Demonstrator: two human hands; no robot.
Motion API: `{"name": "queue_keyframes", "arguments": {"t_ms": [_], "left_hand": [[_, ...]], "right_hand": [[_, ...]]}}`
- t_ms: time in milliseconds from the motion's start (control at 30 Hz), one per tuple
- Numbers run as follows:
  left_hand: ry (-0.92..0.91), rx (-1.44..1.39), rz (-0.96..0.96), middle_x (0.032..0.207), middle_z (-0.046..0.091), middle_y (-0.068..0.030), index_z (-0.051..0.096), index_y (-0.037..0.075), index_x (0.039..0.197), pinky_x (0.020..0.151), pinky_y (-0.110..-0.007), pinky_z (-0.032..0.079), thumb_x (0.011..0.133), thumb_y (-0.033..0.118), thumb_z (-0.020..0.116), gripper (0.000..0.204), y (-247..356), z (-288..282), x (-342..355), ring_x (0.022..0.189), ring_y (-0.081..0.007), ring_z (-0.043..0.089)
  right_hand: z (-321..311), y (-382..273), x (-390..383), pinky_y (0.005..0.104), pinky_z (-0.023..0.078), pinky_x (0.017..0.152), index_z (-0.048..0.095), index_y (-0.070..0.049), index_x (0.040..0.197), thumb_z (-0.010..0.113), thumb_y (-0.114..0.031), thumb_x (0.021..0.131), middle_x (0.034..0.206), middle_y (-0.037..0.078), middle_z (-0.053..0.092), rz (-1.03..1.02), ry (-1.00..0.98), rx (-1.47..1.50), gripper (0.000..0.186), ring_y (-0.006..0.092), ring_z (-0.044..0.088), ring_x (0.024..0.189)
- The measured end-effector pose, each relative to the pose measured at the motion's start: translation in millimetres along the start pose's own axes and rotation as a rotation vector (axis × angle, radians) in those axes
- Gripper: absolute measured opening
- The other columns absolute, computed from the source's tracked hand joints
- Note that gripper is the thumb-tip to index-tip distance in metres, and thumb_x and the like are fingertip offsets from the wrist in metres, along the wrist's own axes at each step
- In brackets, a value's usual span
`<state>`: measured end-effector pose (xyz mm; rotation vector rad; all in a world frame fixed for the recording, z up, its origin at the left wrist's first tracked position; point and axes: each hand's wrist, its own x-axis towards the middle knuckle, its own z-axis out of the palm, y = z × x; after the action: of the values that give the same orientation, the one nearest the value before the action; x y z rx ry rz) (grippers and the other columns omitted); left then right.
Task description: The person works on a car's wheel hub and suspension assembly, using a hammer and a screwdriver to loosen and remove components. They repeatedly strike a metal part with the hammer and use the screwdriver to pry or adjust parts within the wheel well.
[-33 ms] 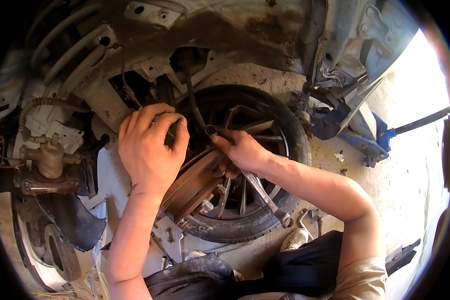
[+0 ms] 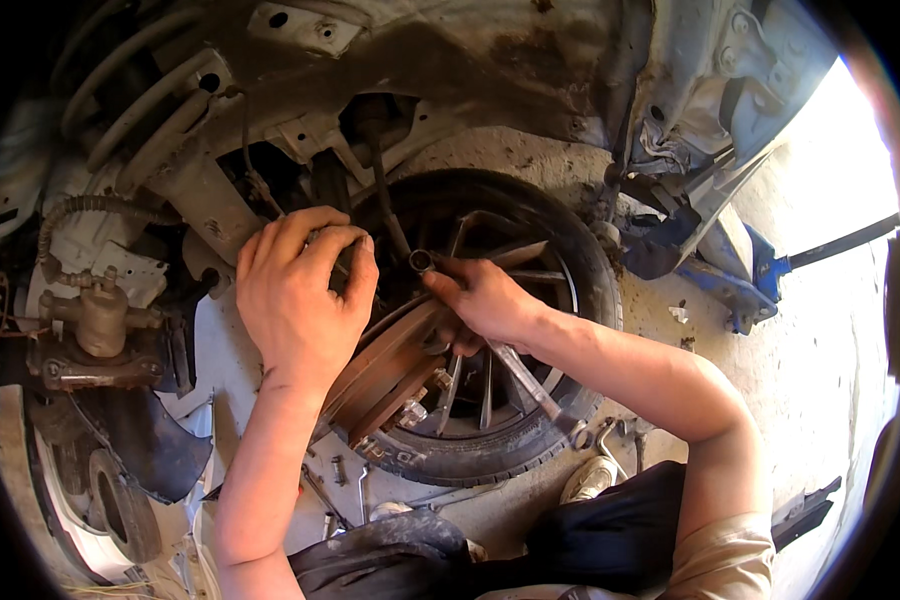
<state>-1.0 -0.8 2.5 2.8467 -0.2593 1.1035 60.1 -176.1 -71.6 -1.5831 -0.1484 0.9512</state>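
Observation:
My right hand (image 2: pixel 495 303) is closed round a long steel wrench (image 2: pixel 532 388), whose lower end points down right over the tyre. Beyond my thumb shows a round, hollow metal end (image 2: pixel 421 261); I cannot tell whether it belongs to the wrench or is separate. My left hand (image 2: pixel 305 285) is curled beside the suspension parts, thumb near the forefinger. Its fingers hide most of what they hold. Between my forearms lies a rusty brake disc (image 2: pixel 385 372) with wheel studs (image 2: pixel 412 412). Above it a thin rod (image 2: pixel 384 190) slants down from the car body.
A wheel with a black tyre (image 2: pixel 585 235) lies flat beneath the hub. At left are a coil spring (image 2: pixel 130 90) and a brake caliper (image 2: pixel 100 320). To the right stands a blue jack (image 2: pixel 750 275). Several tools, including a thin bent bar (image 2: pixel 363 490), lie by my feet.
The wrench's lower end has swung slightly up and to the right, and looks blurred. Both hands stay in nearly the same place.

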Motion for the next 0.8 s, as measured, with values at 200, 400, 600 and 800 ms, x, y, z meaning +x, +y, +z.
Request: {"name": "queue_keyframes", "arguments": {"t_ms": [200, 400, 600, 800], "left_hand": [[0.023, -0.012, -0.01, 0.096, 0.068, 0.0024, 0.072, 0.012, 0.084, 0.088, -0.038, 0.046, 0.08, 0.019, 0.072, 0.007, -0.8, 1.6, -0.4, 0.092, -0.0214, 0.063], [0.028, -0.017, -0.014, 0.095, 0.068, 0.0027, 0.072, 0.012, 0.084, 0.088, -0.038, 0.046, 0.08, 0.019, 0.072, 0.007, -0.9, 2.4, 0.0, 0.092, -0.0213, 0.063], [0.043, -0.024, -0.017, 0.094, 0.068, 0.0025, 0.071, 0.012, 0.082, 0.088, -0.039, 0.046, 0.079, 0.018, 0.072, 0.008, -4.0, 3.2, -2.4, 0.09, -0.0219, 0.063], [0.043, -0.037, -0.01, 0.093, 0.067, 0.0017, 0.07, 0.011, 0.081, 0.088, -0.039, 0.046, 0.079, 0.018, 0.073, 0.008, -5.9, 3.3, -2.2, 0.089, -0.0227, 0.063]], "right_hand": [[-23.3, 5.4, 16.1, 0.0287, 0.052, 0.046, 0.055, -0.006, 0.139, 0.052, -0.037, 0.104, 0.062, 0.009, 0.062, -0.127, -0.032, -0.269, 0.047, 0.0154, 0.06, 0.047], [-31.0, 22.5, 32.3, 0.0388, 0.057, 0.071, 0.062, -0.006, 0.132, 0.053, -0.036, 0.101, 0.081, 0.021, 0.07, -0.426, 0.099, -0.615, 0.044, 0.0327, 0.069, 0.072], [-54.9, 4.2, 42.6, 0.0398, 0.052, 0.09, 0.068, -0.007, 0.124, 0.057, -0.031, 0.097, 0.104, 0.023, 0.071, -0.534, -0.007, -0.786, 0.037, 0.0379, 0.068, 0.099], [-41.5, 11.6, 20.7, 0.0353, 0.052, 0.089, 0.064, -0.001, 0.128, 0.057, -0.032, 0.1, 0.103, 0.019, 0.073, -0.373, 0.063, -0.426, 0.042, 0.0248, 0.068, 0.098]]}}
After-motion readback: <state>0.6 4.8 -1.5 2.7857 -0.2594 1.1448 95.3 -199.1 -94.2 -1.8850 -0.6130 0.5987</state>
